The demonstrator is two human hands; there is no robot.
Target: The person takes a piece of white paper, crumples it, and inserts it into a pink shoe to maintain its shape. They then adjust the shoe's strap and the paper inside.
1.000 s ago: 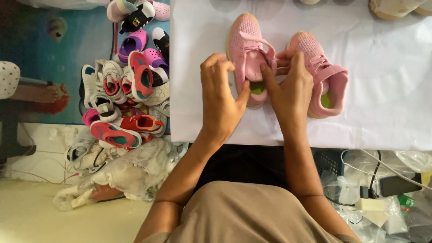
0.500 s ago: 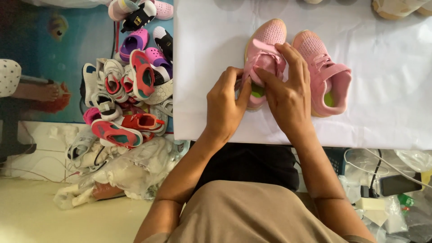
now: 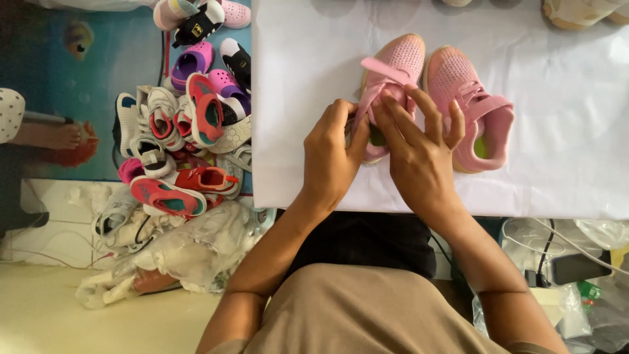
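Resting on the white-covered worktop (image 3: pixel 295 98), two small pink shoes lie side by side near the person's hands. The left hand (image 3: pixel 331 154) curls its grip around the heel end of the left pink shoe (image 3: pixel 392 72), thumb and fingers pressed against its side. The right hand (image 3: pixel 419 154) lies over the same shoe's opening, its grip pinching the pink strap (image 3: pixel 386 67) near the tongue, with the other fingers spread towards the second shoe. The right pink shoe (image 3: pixel 475 108) sits just beside it, toe pointing away, its strap closed and a green insole showing. Left of the worktop, on the floor, a heap of children's shoes (image 3: pixel 190 124) in pink, red, white and purple is piled together.
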